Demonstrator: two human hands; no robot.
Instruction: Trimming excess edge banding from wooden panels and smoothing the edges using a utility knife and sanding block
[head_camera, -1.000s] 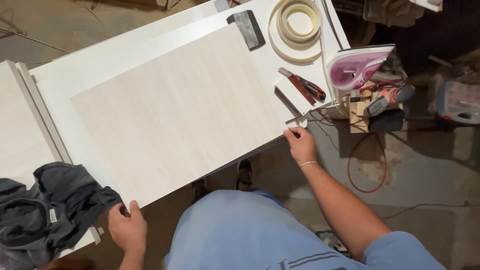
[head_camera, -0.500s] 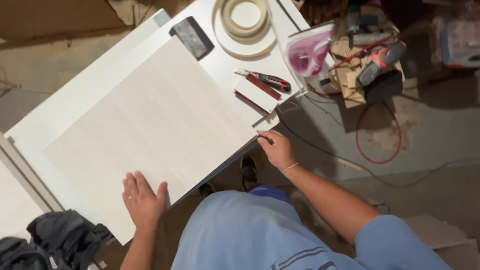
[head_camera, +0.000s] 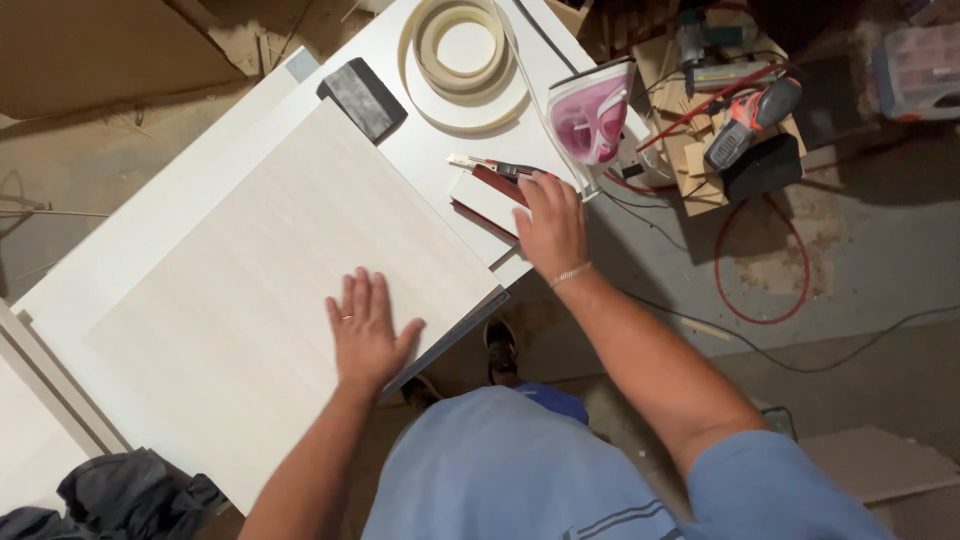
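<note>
The left hand (head_camera: 365, 335) lies flat and open, fingers spread, on the pale wood-grain panel (head_camera: 250, 290), close to the panel's near right edge. The panel rests on a larger white desk (head_camera: 150, 225) that runs from near left to far right. The right hand (head_camera: 550, 225) reaches to the desk's right edge and covers a red utility knife (head_camera: 500, 170) and a small white block with a dark red edge (head_camera: 485, 200); its fingers curl down over them, but whether it grips either I cannot tell. Just beyond, to the right, a pink clothes iron (head_camera: 592, 120) stands at the desk's edge. Farther off lie a coil of cream edge banding (head_camera: 462, 50) and a dark sanding block (head_camera: 362, 97). Dark cloth (head_camera: 130, 495) is bunched at the near left.
</note>
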